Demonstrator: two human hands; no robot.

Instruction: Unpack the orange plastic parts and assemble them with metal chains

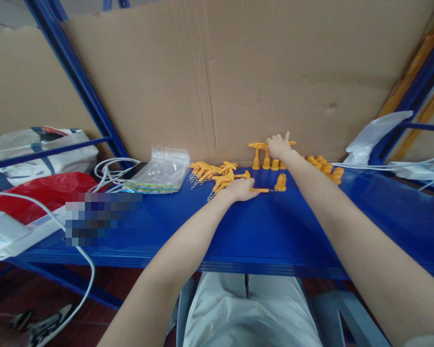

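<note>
My left hand [241,189] is closed round a yellow corkscrew [261,190], held low over the blue tabletop. Its metal spiral points right, toward a yellow sleeve [280,182] standing upright; I cannot tell whether the tip touches it. Near the cardboard, my right hand [279,146] grips the T-shaped handle of an upright yellow corkscrew [292,143], one finger raised. Beside it on the left stand assembled corkscrews [256,158] with their spirals inside sleeves. Loose corkscrews [204,169] with bare spirals lie heaped behind and left of my left hand. More yellow sleeves [325,167] cluster right of my right forearm.
Clear plastic bags [168,168] lie left of the heap. Farther left are white cables [108,168], a red bag [47,193] and a power strip [29,236]. Cardboard [148,86] walls off the back of the blue table [267,231]. A white plastic bag [372,137] stands at right.
</note>
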